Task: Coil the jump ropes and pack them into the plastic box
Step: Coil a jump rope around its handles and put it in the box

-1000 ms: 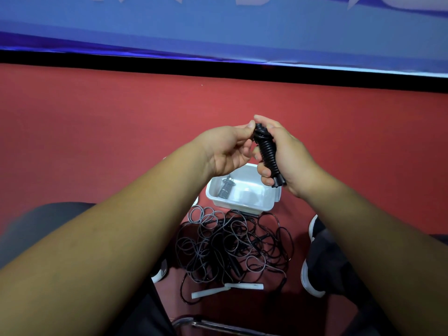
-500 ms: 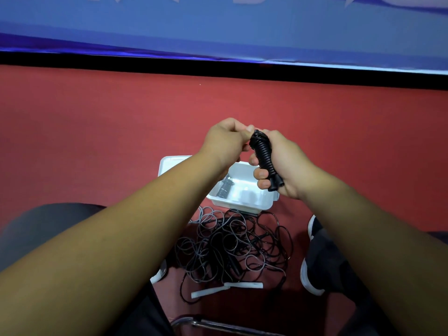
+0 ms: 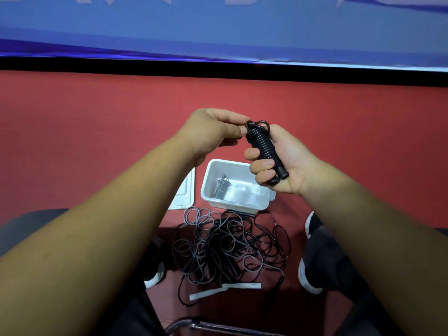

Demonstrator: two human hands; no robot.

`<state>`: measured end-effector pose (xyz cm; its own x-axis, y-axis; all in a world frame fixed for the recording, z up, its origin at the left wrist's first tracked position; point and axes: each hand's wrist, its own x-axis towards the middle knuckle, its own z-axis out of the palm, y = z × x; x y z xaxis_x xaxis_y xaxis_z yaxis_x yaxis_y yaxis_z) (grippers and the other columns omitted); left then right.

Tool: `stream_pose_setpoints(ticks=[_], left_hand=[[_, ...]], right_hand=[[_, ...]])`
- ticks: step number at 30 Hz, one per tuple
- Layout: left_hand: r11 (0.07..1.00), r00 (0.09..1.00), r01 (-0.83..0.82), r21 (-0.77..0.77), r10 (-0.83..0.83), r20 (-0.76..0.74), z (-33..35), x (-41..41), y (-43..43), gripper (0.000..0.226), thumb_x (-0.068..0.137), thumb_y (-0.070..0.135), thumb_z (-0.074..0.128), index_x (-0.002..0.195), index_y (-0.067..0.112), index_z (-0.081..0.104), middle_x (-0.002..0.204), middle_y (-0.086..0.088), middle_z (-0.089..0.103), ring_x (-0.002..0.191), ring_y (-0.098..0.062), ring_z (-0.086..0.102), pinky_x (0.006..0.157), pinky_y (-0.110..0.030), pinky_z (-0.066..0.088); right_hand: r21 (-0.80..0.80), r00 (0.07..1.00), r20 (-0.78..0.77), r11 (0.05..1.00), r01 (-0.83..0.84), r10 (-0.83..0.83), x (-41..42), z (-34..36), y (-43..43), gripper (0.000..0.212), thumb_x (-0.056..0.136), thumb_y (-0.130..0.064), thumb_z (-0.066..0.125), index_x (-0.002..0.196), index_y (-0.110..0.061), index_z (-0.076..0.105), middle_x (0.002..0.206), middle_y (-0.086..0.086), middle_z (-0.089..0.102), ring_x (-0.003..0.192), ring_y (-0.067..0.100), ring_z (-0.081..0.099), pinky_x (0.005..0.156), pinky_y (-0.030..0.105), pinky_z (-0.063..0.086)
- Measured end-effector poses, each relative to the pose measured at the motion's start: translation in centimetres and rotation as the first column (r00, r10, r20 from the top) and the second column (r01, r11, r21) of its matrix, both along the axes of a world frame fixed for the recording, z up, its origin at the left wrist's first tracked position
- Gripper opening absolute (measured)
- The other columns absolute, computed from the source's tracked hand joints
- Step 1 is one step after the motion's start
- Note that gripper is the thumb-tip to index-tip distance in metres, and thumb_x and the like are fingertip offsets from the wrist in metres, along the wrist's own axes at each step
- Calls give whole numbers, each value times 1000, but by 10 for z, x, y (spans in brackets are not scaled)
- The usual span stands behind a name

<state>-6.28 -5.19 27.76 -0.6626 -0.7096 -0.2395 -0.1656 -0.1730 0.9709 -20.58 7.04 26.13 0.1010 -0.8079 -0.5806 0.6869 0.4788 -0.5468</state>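
My right hand (image 3: pixel 283 163) grips a black jump rope (image 3: pixel 264 149) wound tightly round its two handles, held above the plastic box (image 3: pixel 219 203). My left hand (image 3: pixel 213 132) pinches the loop of cord at the top end of that bundle. The white box stands on the red floor and holds one coiled grey jump rope (image 3: pixel 221 188). Below the box lies a tangled pile of loose grey and black ropes (image 3: pixel 228 246), with two white handles (image 3: pixel 225 289) at its near edge.
The box's clear lid (image 3: pixel 184 192) lies flat to the left of the box. My two shoes (image 3: pixel 311 270) flank the rope pile. A metal chair tube (image 3: pixel 194 326) crosses the bottom edge. A black strip and blue wall stand beyond the red floor.
Both hands have shifted right and turned; the bundle's handle ends now point toward me and a small loop shows at its top.
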Motion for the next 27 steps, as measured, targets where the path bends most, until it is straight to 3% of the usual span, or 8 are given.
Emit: stream_pose_setpoints(ticks=[7,13,16,18,23,27], left_hand=[[997,993,78,-8,-78,-88,1,2,-6,29,88,-12,71,110,6,75,94,-15,67,84,-17,66,80,-22,57],[982,983,164,-98,-171,-69,6,5,-12,32,87,-11,73,116,3,74,98,-15,69,88,-18,67,84,-25,58],[976,982,184,-121,-187,-17,6,5,-12,29,88,-7,74,114,7,76,100,-16,69,90,-19,67,89,-31,59],[971,986,165,-173,-165,16,6,2,-9,26,88,-6,74,108,10,77,95,-13,70,86,-17,66,89,-33,58],[957,993,112,-267,-96,72,4,-4,-1,19,87,-4,68,100,7,77,78,-4,70,74,-16,63,80,-35,58],[899,974,151,-412,-63,219,9,-4,-1,17,82,6,68,97,12,75,70,4,64,63,-12,57,66,-28,50]], right_hand=[[-34,980,170,995,-97,101,-5,6,7,34,98,-50,55,85,-19,51,67,-7,47,38,5,35,33,18,26],[-69,947,273,986,-155,168,-8,5,11,38,100,-52,54,85,-17,52,65,-8,46,36,5,39,32,18,30],[-52,951,252,984,-172,179,-8,2,12,37,101,-53,54,87,-19,51,70,-12,34,37,5,36,32,19,31],[-22,957,232,985,-173,173,-7,3,13,44,100,-55,53,79,-16,49,62,-10,39,35,5,35,32,18,27],[-2,984,138,993,-114,113,-4,7,11,38,99,-51,54,82,-18,50,69,-9,42,37,5,34,35,17,22],[-30,994,89,998,-56,59,1,5,6,36,102,-57,52,92,-22,55,73,-5,45,39,6,35,35,16,25]])
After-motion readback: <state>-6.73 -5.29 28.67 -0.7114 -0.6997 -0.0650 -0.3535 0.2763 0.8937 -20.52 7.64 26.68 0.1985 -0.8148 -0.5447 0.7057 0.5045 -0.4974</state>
